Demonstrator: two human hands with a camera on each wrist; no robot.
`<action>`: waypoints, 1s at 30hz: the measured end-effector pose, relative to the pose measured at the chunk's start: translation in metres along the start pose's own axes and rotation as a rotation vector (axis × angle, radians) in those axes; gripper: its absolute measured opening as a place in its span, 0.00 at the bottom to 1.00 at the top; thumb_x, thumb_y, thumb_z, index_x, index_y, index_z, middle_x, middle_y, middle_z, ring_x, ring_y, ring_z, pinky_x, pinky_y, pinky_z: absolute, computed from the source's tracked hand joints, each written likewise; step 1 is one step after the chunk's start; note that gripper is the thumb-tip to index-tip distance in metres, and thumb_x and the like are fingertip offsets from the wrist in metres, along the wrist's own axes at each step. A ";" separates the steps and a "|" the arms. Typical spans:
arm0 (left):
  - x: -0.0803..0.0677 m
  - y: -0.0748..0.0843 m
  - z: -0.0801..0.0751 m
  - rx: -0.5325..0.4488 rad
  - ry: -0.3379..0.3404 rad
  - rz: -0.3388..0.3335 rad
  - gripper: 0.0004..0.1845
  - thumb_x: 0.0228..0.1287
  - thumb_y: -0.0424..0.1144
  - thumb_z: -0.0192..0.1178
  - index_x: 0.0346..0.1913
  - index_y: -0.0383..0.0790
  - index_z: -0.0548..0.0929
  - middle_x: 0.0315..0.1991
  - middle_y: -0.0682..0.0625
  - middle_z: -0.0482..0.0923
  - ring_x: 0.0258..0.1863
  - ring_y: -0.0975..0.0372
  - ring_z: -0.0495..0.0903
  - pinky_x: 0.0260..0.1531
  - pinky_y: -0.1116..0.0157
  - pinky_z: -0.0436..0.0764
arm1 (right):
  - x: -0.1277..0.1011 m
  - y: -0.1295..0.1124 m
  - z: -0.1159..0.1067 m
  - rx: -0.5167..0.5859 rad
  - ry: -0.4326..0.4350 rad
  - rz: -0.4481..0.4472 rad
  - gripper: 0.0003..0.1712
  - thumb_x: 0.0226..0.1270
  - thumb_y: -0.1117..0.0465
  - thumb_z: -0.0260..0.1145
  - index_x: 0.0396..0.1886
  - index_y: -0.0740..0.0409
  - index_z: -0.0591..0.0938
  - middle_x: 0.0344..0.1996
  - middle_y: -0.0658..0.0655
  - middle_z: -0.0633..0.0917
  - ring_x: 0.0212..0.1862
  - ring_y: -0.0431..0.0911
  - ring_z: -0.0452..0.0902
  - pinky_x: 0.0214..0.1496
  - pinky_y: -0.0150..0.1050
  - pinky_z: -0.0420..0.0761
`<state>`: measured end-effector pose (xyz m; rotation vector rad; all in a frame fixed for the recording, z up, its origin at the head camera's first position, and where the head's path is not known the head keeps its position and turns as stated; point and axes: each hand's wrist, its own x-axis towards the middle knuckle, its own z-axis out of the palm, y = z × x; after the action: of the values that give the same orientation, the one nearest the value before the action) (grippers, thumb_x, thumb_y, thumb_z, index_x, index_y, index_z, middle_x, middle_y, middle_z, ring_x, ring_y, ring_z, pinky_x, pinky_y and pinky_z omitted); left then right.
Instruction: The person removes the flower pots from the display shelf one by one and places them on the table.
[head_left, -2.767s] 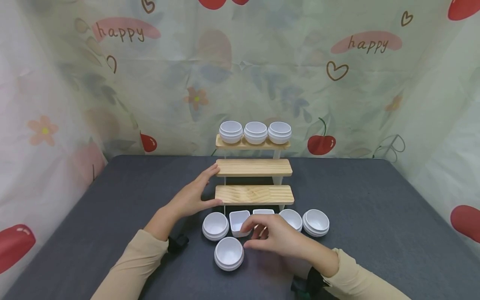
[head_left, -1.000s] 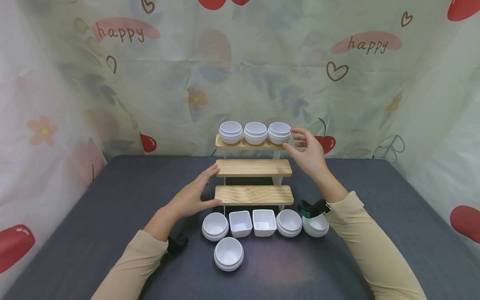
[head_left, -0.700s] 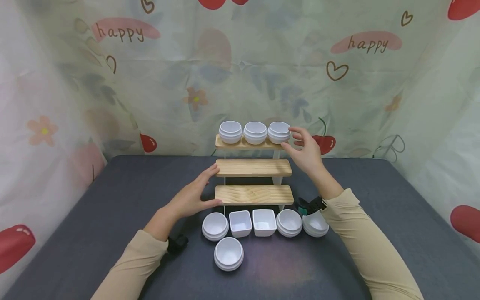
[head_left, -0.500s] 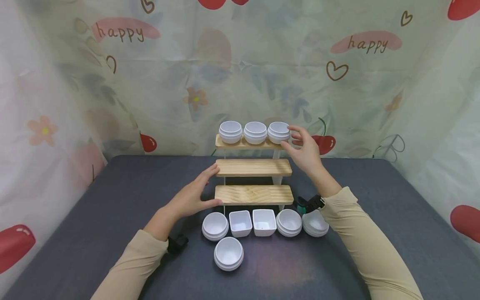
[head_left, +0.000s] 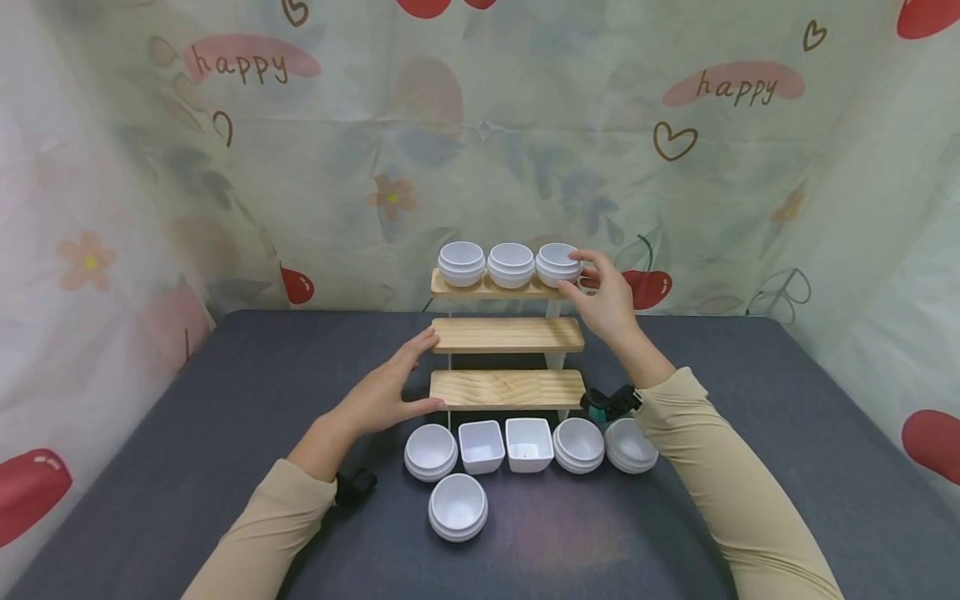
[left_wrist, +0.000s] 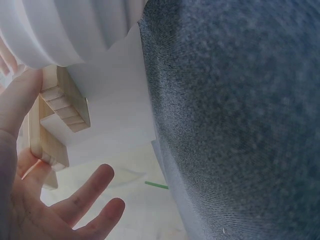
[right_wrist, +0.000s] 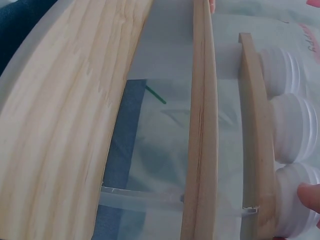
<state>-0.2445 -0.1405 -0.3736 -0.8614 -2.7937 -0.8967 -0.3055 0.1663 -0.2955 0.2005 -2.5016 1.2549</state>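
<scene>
A three-tier stand with pale wooden shelves (head_left: 508,335) carries three white round bowls in a row on its top tier. At the right end of that row, my right hand (head_left: 611,304) pinches the bowl (head_left: 557,265), thumb at its front and index finger at its rim. The right wrist view shows a fingertip (right_wrist: 311,196) against that bowl's side. My left hand (head_left: 378,392) braces the stand's left end with fairly straight fingers. In the left wrist view, its thumb (left_wrist: 22,97) touches the lower board's end, one finger meets the middle board, and two fingers extend free.
On the dark cloth-covered table (head_left: 300,375), a row before the stand holds white round bowls and two square bowls (head_left: 528,446). Another round bowl (head_left: 458,507) stands nearer. A printed curtain (head_left: 480,167) hangs behind; a thin wire (head_left: 783,292) lies at the back right.
My right hand has gone from above the front bowls up to the top tier, then closed in leftward around the right-end bowl. The left hand stays at the stand.
</scene>
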 end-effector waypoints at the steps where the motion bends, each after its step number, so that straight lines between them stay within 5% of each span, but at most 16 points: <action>1: 0.000 0.000 0.000 0.000 -0.002 -0.002 0.49 0.53 0.49 0.68 0.73 0.45 0.50 0.76 0.47 0.44 0.61 0.45 0.72 0.57 0.49 0.73 | 0.000 0.000 0.000 -0.001 0.002 0.001 0.26 0.63 0.59 0.64 0.61 0.56 0.70 0.57 0.67 0.77 0.57 0.59 0.75 0.58 0.52 0.76; 30: 0.000 -0.002 0.001 -0.008 0.001 0.004 0.49 0.53 0.50 0.68 0.73 0.46 0.50 0.76 0.48 0.44 0.61 0.46 0.72 0.58 0.49 0.73 | -0.007 -0.001 -0.008 0.026 0.044 -0.024 0.25 0.60 0.59 0.67 0.56 0.56 0.73 0.54 0.66 0.80 0.53 0.59 0.77 0.56 0.52 0.77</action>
<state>-0.2450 -0.1410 -0.3755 -0.8664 -2.7887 -0.9085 -0.2965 0.1716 -0.2926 0.2063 -2.4397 1.2692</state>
